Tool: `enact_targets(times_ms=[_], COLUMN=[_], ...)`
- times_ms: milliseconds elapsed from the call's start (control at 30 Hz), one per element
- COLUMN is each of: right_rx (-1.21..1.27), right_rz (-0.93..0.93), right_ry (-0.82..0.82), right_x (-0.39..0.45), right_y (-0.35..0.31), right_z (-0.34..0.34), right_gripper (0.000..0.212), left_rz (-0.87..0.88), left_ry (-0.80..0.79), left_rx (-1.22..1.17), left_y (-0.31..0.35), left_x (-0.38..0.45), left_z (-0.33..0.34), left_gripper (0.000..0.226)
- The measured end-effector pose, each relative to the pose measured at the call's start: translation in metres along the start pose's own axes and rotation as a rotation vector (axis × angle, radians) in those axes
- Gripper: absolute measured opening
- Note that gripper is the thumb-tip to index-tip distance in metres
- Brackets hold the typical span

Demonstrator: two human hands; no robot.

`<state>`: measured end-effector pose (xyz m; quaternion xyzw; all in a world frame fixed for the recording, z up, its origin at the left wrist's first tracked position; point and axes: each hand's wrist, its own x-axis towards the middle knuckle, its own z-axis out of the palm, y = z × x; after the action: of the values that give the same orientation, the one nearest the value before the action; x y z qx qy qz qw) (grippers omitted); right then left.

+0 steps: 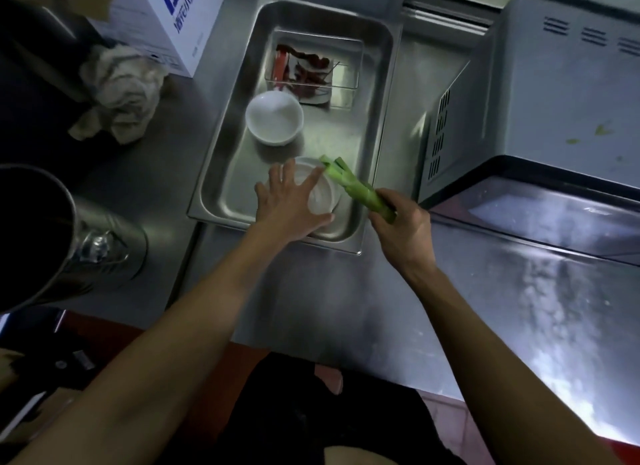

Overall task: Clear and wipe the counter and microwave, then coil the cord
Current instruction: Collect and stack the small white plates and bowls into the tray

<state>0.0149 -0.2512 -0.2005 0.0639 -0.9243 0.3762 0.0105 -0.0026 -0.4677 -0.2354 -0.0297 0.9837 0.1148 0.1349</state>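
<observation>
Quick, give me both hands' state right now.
Left hand: open, fingers spread over the white bowl in the steel tray.
Right hand: gripping the green vegetable stalk.

i see a steel counter (pixel 311 291) running under everything. on it sits a deep steel tray (pixel 221 173), just beside the microwave (pixel 540 118) to its right. left of the tray lies a crumpled cloth (pixel 121 90), touching a white box (pixel 173 24) behind it. a big metal pot (pixel 69 242) stands at the near left.
</observation>
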Motion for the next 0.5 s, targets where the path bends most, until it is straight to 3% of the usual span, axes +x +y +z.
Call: enact_targets(times_ms=[500], right_rx=[0.041], right_rz=[0.064], right_ry=[-0.019], right_x=[0.032], right_y=[0.008], right_z=[0.004], right_gripper=[0.027], left_rz=[0.002], left_ry=[-0.069], left_rx=[0.067], left_y=[0.009], left_x=[0.04], left_z=[0.024], left_gripper=[0.099])
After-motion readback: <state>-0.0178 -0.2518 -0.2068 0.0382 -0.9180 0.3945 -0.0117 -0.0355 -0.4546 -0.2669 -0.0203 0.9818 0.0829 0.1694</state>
